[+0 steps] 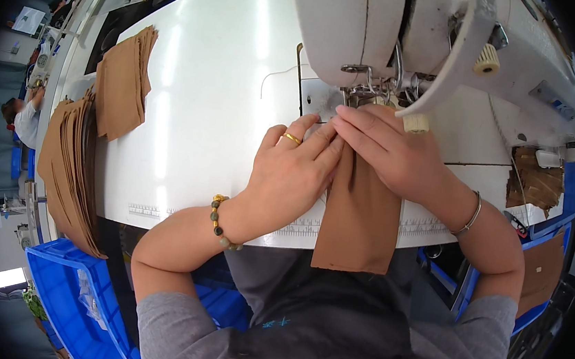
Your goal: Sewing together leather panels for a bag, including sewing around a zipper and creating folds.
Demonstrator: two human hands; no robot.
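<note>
A brown fabric piece with a fold down its upper part lies under my hands, its lower end hanging over the table's front edge. My left hand presses the fabric's left edge, fingers pointing to the needle area. On its right side, my right hand lies over the cloth with fingers together, their tips touching or nearly touching the left fingers. Just beyond the fingertips is the presser foot of a white sewing machine. My hands hide the fabric's far end and part of the needle plate.
At the white table's left edge lie a thick stack of brown fabric pieces and a smaller pile. A blue crate stands below. More brown pieces lie at the right. Another person sits far left.
</note>
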